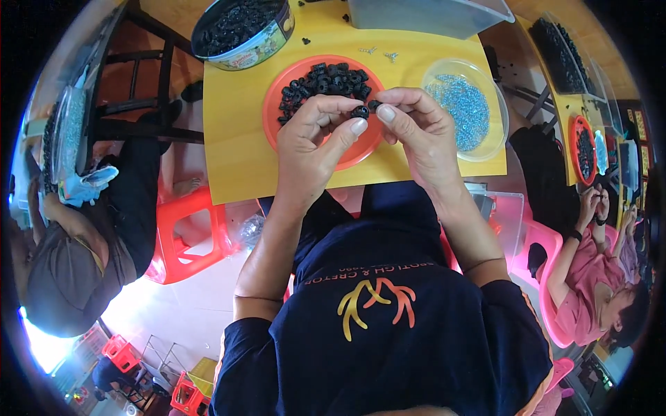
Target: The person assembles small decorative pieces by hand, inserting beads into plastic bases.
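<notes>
My left hand (312,139) pinches a small round black plastic part (360,112) between thumb and forefinger. Close beside it, my right hand (424,135) grips a smaller black piece (374,105) in its fingertips; whether the two parts touch I cannot tell. Both hands are above a red-orange plate (347,157), which carries a heap of black ring-like plastic parts (333,80). To the right of my right hand stands a clear round bowl (501,128) of tiny shiny bluish-silver pieces (458,114).
A round tin (258,54) full of black parts stands at the far left of the yellow table (239,152). Behind the plate lie small silvery pieces (391,57). A translucent bin (423,21) is at the back. People sit at both sides, near a red stool (187,236).
</notes>
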Demonstrator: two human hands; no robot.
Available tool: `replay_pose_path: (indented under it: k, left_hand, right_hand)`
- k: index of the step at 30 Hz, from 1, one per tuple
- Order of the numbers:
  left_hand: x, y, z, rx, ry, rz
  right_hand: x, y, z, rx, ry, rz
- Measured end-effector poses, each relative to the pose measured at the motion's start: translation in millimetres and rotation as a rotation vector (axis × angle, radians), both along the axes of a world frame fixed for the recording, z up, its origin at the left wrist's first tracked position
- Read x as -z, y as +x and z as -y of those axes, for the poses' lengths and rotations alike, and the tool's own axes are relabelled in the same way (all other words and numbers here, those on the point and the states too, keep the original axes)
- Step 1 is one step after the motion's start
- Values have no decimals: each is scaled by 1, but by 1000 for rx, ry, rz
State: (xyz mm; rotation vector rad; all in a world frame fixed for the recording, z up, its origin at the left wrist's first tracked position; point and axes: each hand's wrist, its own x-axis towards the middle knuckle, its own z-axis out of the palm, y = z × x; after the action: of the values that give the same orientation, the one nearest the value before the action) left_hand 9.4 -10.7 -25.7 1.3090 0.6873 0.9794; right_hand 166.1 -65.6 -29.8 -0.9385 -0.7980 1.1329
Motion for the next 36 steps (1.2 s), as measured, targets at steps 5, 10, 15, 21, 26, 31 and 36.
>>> replay_pose_path:
  k: [5, 10, 15, 21, 26, 31, 36]
  left_hand:
    - [0, 1, 0, 10, 3, -1]
    - [0, 2, 0, 12, 25, -9]
    - [1, 1, 0, 11, 48, -33]
    - [0, 2, 0, 1, 79, -13]
    - [1, 2, -1, -9, 120, -20]
    - [-1, 2, -1, 6, 156, -22]
    - [-11, 3, 2, 8, 96, 2]
  right_hand:
    - [0, 0, 1, 17, 41, 46]
    - [-2, 2, 2, 1, 53, 154]
    - [-9, -1, 4, -10, 80, 191]
    - [-5, 0, 3, 11, 155, 213]
    - [-5, 3, 4, -31, 66, 180]
    - [-8, 5, 6, -46, 31, 52]
    - [-7, 13, 5, -176, 0, -267]
